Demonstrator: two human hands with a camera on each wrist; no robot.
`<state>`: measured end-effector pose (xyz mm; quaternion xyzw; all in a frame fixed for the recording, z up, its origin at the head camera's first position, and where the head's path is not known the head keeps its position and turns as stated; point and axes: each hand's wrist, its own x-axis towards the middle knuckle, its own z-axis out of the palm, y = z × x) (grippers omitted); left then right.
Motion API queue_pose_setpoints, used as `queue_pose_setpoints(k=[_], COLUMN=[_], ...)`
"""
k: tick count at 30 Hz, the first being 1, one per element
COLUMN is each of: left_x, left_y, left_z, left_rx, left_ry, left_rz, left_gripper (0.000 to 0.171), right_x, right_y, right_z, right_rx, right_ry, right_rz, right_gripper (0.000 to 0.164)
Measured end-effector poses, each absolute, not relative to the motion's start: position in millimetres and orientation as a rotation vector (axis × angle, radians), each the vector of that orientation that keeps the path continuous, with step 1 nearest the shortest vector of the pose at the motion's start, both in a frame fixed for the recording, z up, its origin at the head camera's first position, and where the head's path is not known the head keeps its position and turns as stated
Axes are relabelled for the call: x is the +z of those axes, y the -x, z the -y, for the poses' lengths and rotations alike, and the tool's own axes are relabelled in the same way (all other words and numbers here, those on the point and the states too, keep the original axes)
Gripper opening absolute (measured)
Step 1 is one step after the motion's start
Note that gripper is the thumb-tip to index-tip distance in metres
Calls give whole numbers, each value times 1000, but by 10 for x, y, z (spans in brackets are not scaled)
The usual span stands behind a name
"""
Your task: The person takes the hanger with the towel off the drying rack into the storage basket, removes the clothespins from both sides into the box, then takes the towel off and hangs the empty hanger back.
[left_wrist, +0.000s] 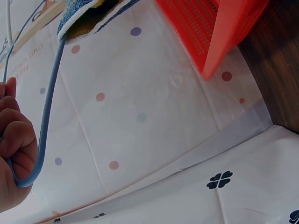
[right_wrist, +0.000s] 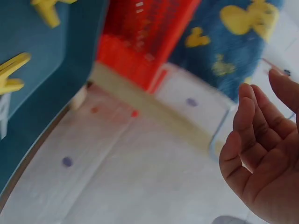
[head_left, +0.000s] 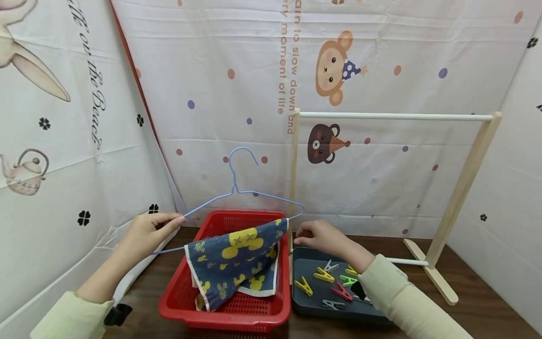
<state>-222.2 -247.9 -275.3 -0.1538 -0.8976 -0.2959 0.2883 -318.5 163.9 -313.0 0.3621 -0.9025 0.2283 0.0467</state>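
- Pale sleeves [head_left: 406, 296] sit closest to my head camera, one reaching in from each lower corner, toward the work at centre.
- Left hand [head_left: 148, 234]: pinching the blue wire hanger [head_left: 235, 182] near its left end. From the left wrist I see fingers curled in around the wire's bend.
- Right hand [head_left: 323, 238]: fingers loosely bent, thumb standing apart from them, gripping nothing. I place it just beside the cloth's right edge, below the hanger's right end; the head view shows a narrow gap between.
- Hanger held hook up, its lower bar slanting higher toward the right.
- Patterned cloth [head_left: 237, 249], dark blue with yellow mouse-head shapes and white edging, draped over that lower bar. It hangs above the red basket [head_left: 228, 319]; whether its lowest corner touches the basket, I cannot tell.
- Dark tray [head_left: 301, 264] right of the basket, partly hidden by the right forearm. Clothespins [head_left: 323, 274] scattered in it: yellow, green, pink-red, grey.
- Wooden rack [head_left: 463, 186] with white rails, behind and to the right; its left post shows between basket and tray.
- All of it stands on a dark wood-grain counter [head_left: 146, 295].
- White printed sheets [head_left: 360, 188] close off the back and sides: dots, cartoon animals, lettering.
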Motion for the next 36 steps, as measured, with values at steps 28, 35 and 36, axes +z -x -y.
queue_pose_setpoints(k=[28, 35, 36], left_x=[-2725, -2751, -2749], left_y=[2195, 2166, 2154], left_z=[2466, 2467, 2466], left_rx=[-763, -782, -791], left_ry=[412, 423, 419], left_rz=[2379, 2371, 2371], left_gripper=[17, 17, 17], right_x=[-2601, -2596, -2591], right_y=[2860, 2810, 2796], right_z=[-235, -74, -58], right_rx=[1795, 1866, 1885], right_ry=[-1005, -978, -974], right_rz=[2510, 2438, 2421], right_gripper=[46, 47, 46])
